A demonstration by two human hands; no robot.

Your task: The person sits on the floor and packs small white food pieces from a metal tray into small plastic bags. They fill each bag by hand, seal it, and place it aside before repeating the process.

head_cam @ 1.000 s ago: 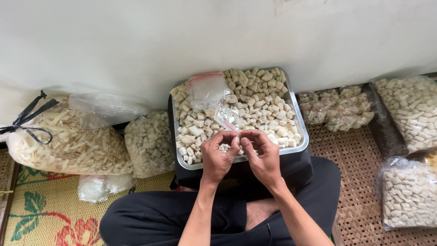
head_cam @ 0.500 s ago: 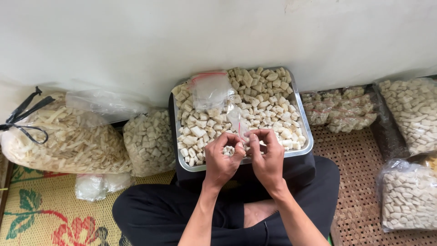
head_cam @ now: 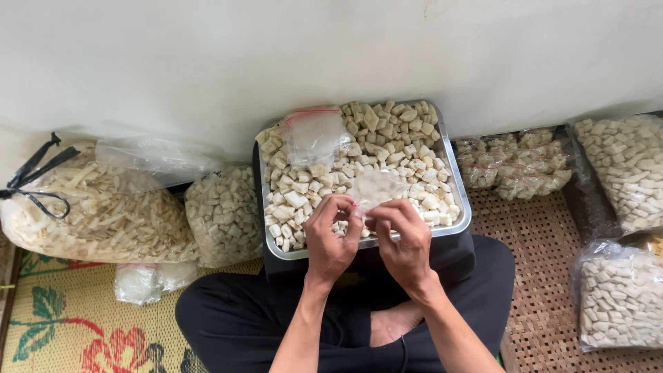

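A metal tray (head_cam: 457, 224) full of pale cut cubes (head_cam: 407, 148) rests in front of my crossed legs. My left hand (head_cam: 330, 242) and my right hand (head_cam: 404, 242) meet over the tray's near edge, both pinching the rim of a small clear zip bag (head_cam: 376, 188) that stands up between them above the cubes. Whether anything is inside that bag cannot be told. A second empty clear bag with a red zip strip (head_cam: 314, 137) lies on the cubes at the tray's far left.
Large clear sack of pale strips (head_cam: 97, 214) tied with black ribbon at left, a sack of cubes (head_cam: 224, 214) beside it, a small white bag (head_cam: 145, 282) on the floral mat. Filled small bags (head_cam: 514, 166) and bigger sacks (head_cam: 625, 169) (head_cam: 621, 297) at right. White wall behind.
Both hands stay over the tray's near edge, fingers working at the bag's mouth. The small bag has tipped a little to the right.
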